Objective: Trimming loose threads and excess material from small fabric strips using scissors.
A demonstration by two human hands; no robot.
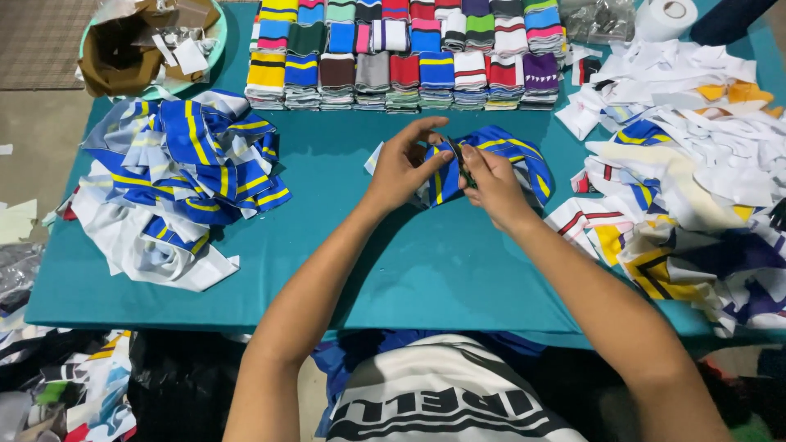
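Both hands meet over the middle of a teal table [393, 270], working on a blue fabric piece with yellow and white stripes [499, 155] that lies bunched on the tabletop just in front of them. The left hand [401, 168] pinches the near left edge of the fabric, thumb and fingers curled around it. The right hand [490, 182] presses on the same piece just beside the left and grips a small dark tool [457, 160] whose tip points up between the two hands; what kind of tool it is cannot be told. To the left of the hands, well apart, lies a loose heap of blue, yellow and white striped fabric pieces [176, 176]. To the right spreads a larger pile of mostly white scraps with yellow and blue patches [696, 164]. Along the far edge stand rows of neatly folded striped pieces in many colours [405, 57], with a white roll [665, 16] at the far right corner.
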